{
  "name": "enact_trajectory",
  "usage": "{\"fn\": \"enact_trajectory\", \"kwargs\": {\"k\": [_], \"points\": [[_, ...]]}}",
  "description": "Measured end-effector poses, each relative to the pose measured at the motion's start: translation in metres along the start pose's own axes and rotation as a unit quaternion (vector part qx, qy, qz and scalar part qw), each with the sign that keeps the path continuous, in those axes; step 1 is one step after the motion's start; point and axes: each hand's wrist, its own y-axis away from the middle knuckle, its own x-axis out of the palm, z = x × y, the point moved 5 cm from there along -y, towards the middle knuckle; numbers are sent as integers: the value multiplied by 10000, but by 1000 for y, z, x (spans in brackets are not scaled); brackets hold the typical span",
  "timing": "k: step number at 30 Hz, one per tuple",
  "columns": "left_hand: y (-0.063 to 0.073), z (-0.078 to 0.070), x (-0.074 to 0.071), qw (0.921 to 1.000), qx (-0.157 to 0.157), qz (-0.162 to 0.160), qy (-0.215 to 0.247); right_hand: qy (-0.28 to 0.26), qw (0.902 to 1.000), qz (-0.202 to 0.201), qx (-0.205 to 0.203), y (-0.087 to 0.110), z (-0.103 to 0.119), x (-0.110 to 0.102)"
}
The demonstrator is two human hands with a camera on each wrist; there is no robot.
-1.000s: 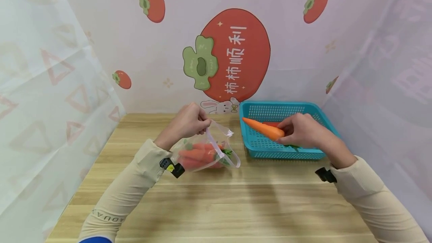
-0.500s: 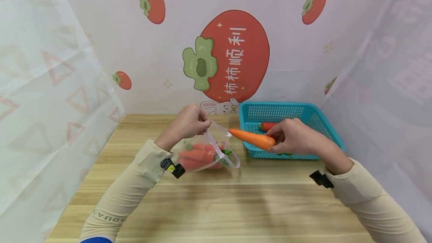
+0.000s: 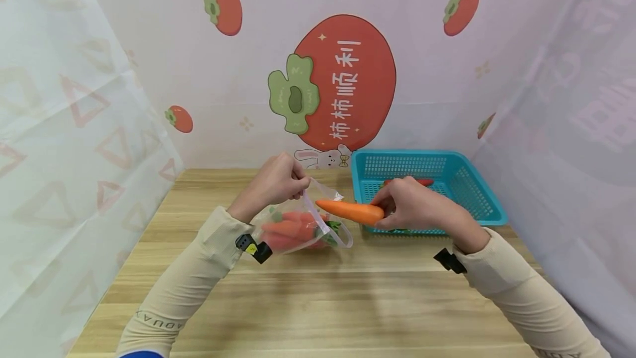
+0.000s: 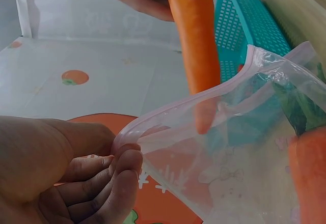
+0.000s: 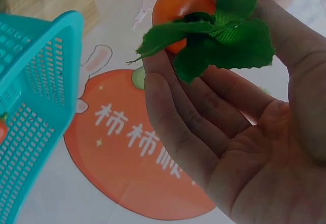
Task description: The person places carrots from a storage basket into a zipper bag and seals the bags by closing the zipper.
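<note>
Carrot (image 3: pixel 350 212) in right hand (image 3: pixel 414 203), tip at the mouth of a clear bag (image 4: pixel 244 173).

Between bag and basket (image 3: pixel 404 166), just a narrow strip of bench (image 3: pixel 318 303); toward the person, a broad run of wood; at the far edge, a printed backdrop (image 3: pixel 427 82) close behind the basket. Inside the bag, more orange vegetables (image 3: pixel 288 229) with green leaves (image 4: pixel 300 104), visible through the film; inside the basket, at least one red vegetable (image 3: pixel 426 182), partly hidden by the right hand. Pinching the bag's rim with left hand (image 3: pixel 278 181), raised above the contents. Gripping the carrot by its thick, leafy end, tip toward the bag and overlapped by film in the left wrist view; impossible to tell how far inside.
</note>
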Motion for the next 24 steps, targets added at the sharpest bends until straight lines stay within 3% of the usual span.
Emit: {"fn": "enact_trajectory", "kwargs": {"k": [6, 13, 24], "points": [[-1, 1, 1, 10000, 9, -10, -3, -33, 9999, 97, 100, -10, 0, 8], [0, 1, 1, 10000, -16, 36, 46, -168, 9996, -68, 224, -22, -4, 18], [-1, 2, 2, 10000, 18, 12, 93, -253, 9994, -228, -74, -44, 9, 32]]}}
